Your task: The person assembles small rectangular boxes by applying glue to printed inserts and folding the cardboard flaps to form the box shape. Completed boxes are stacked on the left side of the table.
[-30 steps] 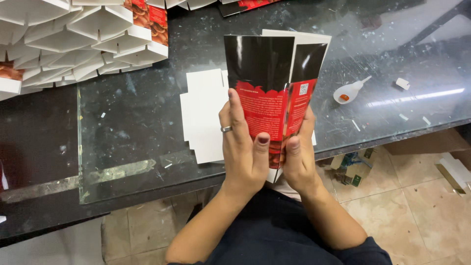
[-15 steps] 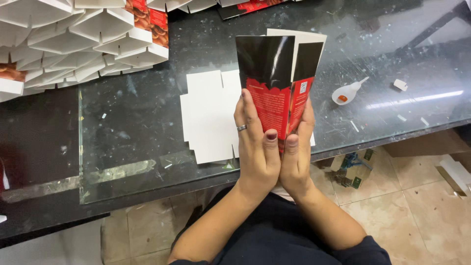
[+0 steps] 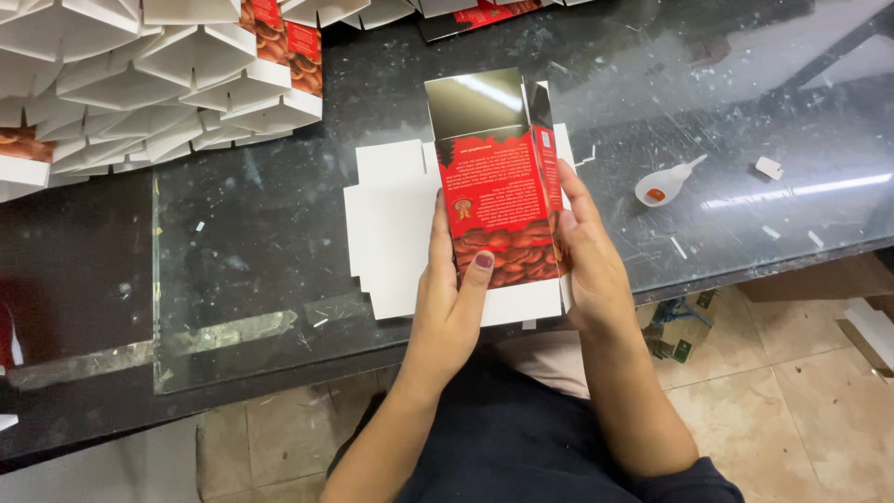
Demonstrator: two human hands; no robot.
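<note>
Red carton (image 3: 503, 210), printed with a dark pattern low on its face, is held upright just above the near edge of the surface (image 3: 261, 233), top flap open and showing a shiny inner side. It sits between both hands. Left hand (image 3: 452, 289) grips the carton's left edge, thumb laid across the lower front panel. Right hand (image 3: 587, 256) clasps the right edge, fingers running up the side panel. Both hands are closed on the carton; neither is free.

Judgement on the step in hand: the carton looks partly squared up. To do it well, press evenly along both side creases so that the panels stand at right angles, keep thumbs off the open flap, and keep the bottom white edge level so that nothing skews.

Directly beneath and to the left of the carton lies a stack of flat white blanks (image 3: 391, 224), unprinted side up. Far left, a large heap of folded cartons (image 3: 140, 84), mostly showing white, some red faces visible. Right of the hands, well apart, a small white spoon-like applicator (image 3: 661, 186) with a red-orange dab rests on the glass, with white scraps (image 3: 768, 168) nearby. Tiled floor (image 3: 792, 391) shows below the near edge.
</note>
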